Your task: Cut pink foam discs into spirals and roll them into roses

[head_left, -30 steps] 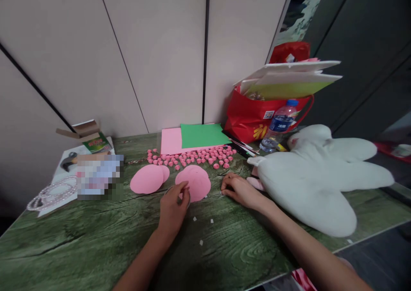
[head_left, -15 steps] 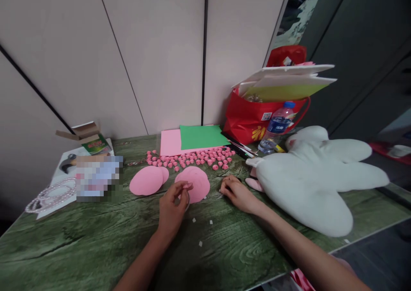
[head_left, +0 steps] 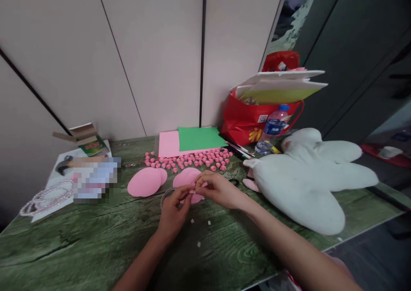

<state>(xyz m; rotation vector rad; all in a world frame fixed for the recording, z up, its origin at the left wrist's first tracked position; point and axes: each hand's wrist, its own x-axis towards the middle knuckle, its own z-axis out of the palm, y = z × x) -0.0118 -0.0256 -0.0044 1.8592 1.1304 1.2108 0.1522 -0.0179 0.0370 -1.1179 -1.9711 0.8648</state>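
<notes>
My left hand [head_left: 175,207] pinches a small pink paper piece [head_left: 192,191] over the front of a stack of pink paper rounds [head_left: 184,178]. The fingertips of my right hand [head_left: 218,189] are closed at the same piece, meeting my left fingertips. A ring-shaped roll [head_left: 166,196] shows partly behind my left hand. More pink rounds [head_left: 144,182] lie to the left. Behind the hands, many small pink rolled pieces [head_left: 192,158] are spread in a band. A few tiny white squares [head_left: 209,223] lie in front.
Green and pink sheets [head_left: 202,138] lie at the back by pens. A red bag [head_left: 237,119], a water bottle [head_left: 272,130] and a white plush toy [head_left: 298,179] stand or lie right. At left are an open box [head_left: 91,143] and bead strings [head_left: 48,196].
My right hand has moved left from beside the plush toy and met my left hand at the small pink piece. A dark ring now shows where it was. The view has shifted slightly.
</notes>
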